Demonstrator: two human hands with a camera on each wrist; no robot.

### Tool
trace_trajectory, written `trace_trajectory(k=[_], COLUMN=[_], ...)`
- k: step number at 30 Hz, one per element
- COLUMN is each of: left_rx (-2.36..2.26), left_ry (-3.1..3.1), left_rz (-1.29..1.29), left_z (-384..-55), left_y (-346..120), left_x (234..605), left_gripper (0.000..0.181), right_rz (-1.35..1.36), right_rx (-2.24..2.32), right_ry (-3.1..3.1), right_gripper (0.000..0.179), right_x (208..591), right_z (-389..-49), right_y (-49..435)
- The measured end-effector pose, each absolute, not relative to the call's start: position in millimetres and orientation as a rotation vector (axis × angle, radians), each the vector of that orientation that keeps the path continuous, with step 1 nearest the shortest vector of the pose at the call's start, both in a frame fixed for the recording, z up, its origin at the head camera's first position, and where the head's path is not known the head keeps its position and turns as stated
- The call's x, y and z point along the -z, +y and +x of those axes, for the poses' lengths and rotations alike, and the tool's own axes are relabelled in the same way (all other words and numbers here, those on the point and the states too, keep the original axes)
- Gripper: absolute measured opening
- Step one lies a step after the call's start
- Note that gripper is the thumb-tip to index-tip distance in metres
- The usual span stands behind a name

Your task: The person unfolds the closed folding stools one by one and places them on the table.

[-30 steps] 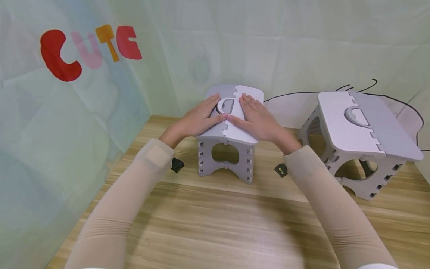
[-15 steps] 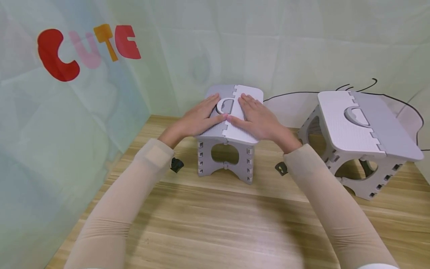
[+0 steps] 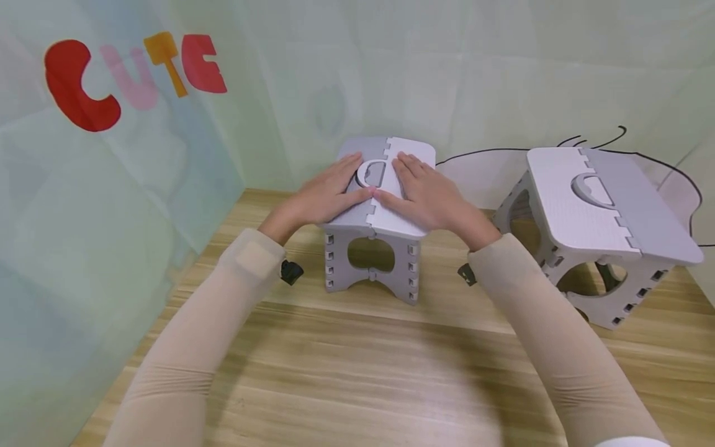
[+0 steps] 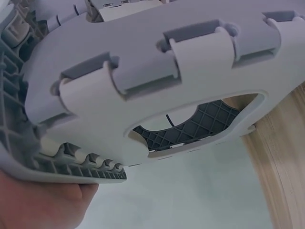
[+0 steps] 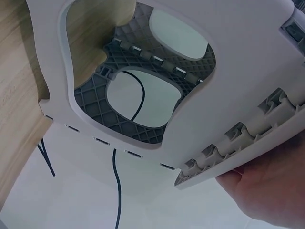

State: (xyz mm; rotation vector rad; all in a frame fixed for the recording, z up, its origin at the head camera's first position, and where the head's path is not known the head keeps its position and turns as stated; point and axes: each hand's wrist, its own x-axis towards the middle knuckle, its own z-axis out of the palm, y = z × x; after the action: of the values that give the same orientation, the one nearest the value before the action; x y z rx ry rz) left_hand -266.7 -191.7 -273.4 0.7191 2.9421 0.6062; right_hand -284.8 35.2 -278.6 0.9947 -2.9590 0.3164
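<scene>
A small folding step stool, half grey and half white on top, stands unfolded on the wood-patterned surface. My left hand lies flat on the grey half, fingers stretched forward. On the white half rests my right hand, its fingers straight too. Both thumbs meet near the centre seam, just in front of the stool's carry handle. Seen from below in the left wrist view, the stool's hinged legs are spread. The right wrist view shows the leg panel with its large cutout, and part of my right hand above the top's edge.
A second, larger folding stool stands unfolded to the right. Behind both hangs a pale fabric backdrop, with coloured letters on its left side. The wood-patterned surface stretches toward me.
The head view has shifted slightly, so everything sits a little further left and higher. Both hands stay on the stool's top in the same pose.
</scene>
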Motion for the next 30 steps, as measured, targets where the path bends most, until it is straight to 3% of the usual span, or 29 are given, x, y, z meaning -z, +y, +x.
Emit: trace_trajectory(k=[30], left_rx=[-0.666], left_ry=[2.97], left_rz=[0.727], left_z=[-265.5], left_y=[-189.3], left_x=[273.3], left_gripper=[0.081], right_rz=[1.012], right_rx=[-0.556], right_ry=[-2.948], right_gripper=[0.096], right_x=[281.6], right_z=[-284.7], right_y=[42.6])
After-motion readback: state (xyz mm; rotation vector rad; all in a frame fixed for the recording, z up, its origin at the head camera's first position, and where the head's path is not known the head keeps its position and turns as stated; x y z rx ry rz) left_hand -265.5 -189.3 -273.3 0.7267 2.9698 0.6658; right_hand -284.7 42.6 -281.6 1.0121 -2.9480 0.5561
